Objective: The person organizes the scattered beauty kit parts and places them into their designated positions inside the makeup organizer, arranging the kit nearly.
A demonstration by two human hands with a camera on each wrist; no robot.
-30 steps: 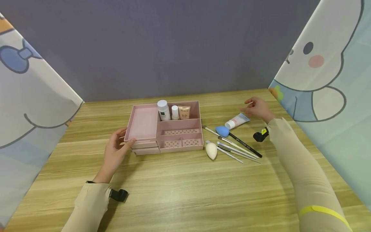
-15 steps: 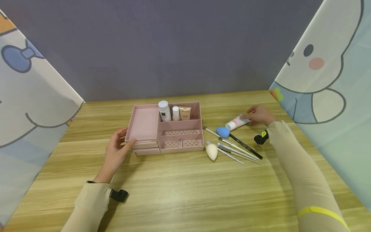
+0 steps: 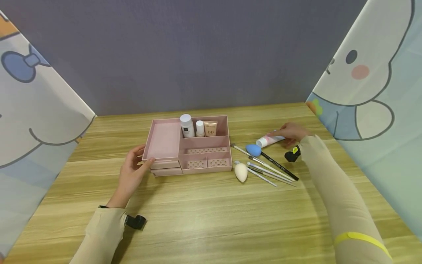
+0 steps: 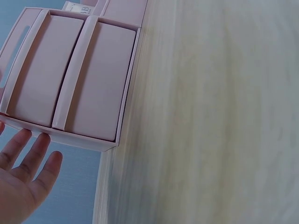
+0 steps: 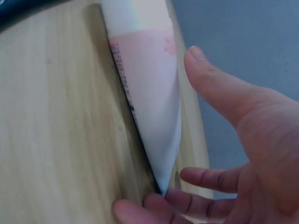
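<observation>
From my remote station I read the right hand [image 3: 291, 132] at the white-and-pink tube [image 5: 148, 84]. The tube lies on its side on the wooden table [image 3: 197, 216], to the right of the pink organizer [image 3: 163, 141], with its cap directed toward the organizer and just beside the blue sponge [image 3: 253, 150].

Right-hand finger state: spread, thumb alongside the tube's printed body, remaining fingers loosely bent at the flat tail end (the right wrist view shows a gap at the thumb). I cannot tell whether a fingertip bears on the tail.

I read the left hand [image 3: 129, 176] at the organizer's left front corner. Left-hand finger state: thumb on the front rim, other fingers extended and apart, tips at the side wall. The two drawers [image 4: 100, 79] sit next to this hand, below the flat top tray.

Rear compartment, left to right: white bottle [image 3: 187, 126], small white-capped bottle [image 3: 200, 129], gold tube [image 3: 210, 128]; all stand upright.

Between the organizer and the right arm, several brushes [image 3: 273, 169] lie close together at a slant. A black-handled stick [image 3: 280, 165] runs from beside the blue sponge. The cream sponge [image 3: 241, 172] lies near the organizer's right front corner.
</observation>
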